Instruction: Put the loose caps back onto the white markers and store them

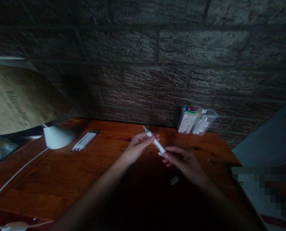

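Observation:
My left hand [138, 145] and my right hand [182, 161] both grip one white marker [155, 142] above the middle of the wooden table [61, 179]. The left fingers pinch its upper part, near the grey tip that points up and away. My right fingers close round its lower end. A small white cap [174, 180] lies on the table just below my right hand.
Three white markers [85, 140] lie side by side at the back left, next to a white lamp base [58, 136] with a cable. Two marker holders [196, 120] stand against the brick wall at the back right. A tan lampshade [17, 99] hangs at the left.

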`<act>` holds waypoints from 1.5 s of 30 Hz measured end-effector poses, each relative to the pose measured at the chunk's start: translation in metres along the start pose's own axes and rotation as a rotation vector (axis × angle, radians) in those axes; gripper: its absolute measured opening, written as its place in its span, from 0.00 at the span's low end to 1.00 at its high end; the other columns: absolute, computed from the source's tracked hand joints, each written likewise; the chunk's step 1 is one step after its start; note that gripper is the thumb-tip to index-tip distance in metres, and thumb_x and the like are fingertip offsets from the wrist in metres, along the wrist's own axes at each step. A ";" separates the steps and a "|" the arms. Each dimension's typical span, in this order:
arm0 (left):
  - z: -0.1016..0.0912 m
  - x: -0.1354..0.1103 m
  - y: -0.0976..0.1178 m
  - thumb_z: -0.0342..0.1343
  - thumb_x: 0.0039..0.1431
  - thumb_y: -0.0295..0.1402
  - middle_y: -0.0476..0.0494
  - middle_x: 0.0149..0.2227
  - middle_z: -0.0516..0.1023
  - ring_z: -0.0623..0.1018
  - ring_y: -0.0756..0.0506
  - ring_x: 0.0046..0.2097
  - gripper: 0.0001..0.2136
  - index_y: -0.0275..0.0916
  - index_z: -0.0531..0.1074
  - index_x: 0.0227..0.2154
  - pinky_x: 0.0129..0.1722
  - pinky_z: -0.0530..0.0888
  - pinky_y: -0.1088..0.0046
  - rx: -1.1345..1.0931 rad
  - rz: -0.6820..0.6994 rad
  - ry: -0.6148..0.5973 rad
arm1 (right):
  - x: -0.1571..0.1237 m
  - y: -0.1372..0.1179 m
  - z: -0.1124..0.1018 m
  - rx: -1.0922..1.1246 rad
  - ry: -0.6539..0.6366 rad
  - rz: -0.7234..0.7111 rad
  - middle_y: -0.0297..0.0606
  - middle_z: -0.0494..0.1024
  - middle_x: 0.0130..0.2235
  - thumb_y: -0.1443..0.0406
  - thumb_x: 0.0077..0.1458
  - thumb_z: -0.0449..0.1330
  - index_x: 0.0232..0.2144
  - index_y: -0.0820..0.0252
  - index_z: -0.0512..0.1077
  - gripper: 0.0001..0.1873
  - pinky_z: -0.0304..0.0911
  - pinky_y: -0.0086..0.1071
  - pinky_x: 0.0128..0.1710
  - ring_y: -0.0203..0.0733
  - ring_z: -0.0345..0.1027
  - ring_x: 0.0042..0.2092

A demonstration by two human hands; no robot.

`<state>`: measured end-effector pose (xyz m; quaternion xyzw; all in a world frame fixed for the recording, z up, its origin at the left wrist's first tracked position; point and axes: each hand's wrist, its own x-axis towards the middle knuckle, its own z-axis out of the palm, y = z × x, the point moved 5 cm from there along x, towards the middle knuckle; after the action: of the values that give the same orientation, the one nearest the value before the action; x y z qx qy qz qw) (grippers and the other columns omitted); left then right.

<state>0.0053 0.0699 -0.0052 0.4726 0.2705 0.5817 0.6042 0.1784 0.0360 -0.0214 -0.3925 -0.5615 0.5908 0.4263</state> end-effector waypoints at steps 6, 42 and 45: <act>-0.005 0.007 0.006 0.69 0.49 0.34 0.47 0.34 0.83 0.79 0.51 0.37 0.08 0.37 0.81 0.31 0.38 0.74 0.79 -0.188 0.010 0.139 | 0.003 -0.013 -0.015 -0.137 0.087 -0.099 0.36 0.83 0.39 0.57 0.48 0.69 0.39 0.55 0.79 0.16 0.73 0.37 0.43 0.41 0.78 0.40; 0.021 -0.009 -0.012 0.69 0.47 0.39 0.47 0.30 0.80 0.73 0.52 0.28 0.14 0.36 0.80 0.34 0.28 0.69 0.77 0.217 -0.073 0.047 | -0.006 -0.018 0.004 -0.383 0.140 -0.309 0.30 0.73 0.26 0.59 0.51 0.67 0.25 0.56 0.62 0.17 0.62 0.29 0.29 0.35 0.67 0.28; 0.020 -0.009 -0.001 0.64 0.54 0.41 0.45 0.32 0.81 0.75 0.50 0.31 0.13 0.36 0.80 0.36 0.32 0.70 0.75 0.448 0.039 0.010 | -0.004 -0.022 -0.005 -0.187 0.096 -0.257 0.28 0.72 0.27 0.60 0.50 0.68 0.27 0.56 0.63 0.16 0.61 0.27 0.29 0.33 0.66 0.28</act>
<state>0.0218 0.0563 0.0005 0.5974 0.3869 0.5210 0.4713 0.1860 0.0340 -0.0003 -0.3831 -0.6387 0.4569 0.4864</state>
